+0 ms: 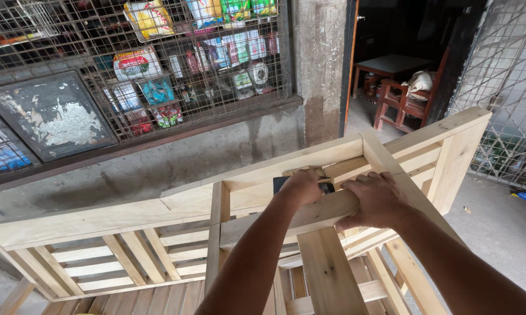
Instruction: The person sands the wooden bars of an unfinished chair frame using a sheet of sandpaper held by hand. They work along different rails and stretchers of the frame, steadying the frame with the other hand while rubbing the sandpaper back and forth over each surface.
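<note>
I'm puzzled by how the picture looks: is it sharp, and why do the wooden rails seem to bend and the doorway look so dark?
Head view: sharp, soft daylight, no glare; the wide lens bows the wooden frame outward; both the left hand and right hand are crisp; the doorway falls into deep shadow; faint shadows lie under the slats.

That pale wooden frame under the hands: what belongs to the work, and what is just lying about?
In hand:
pale wooden slatted frame
small dark flat block, under left hand
right hand gripping crossbar

Lying about:
red wooden chair
wire-mesh window of packets
</note>
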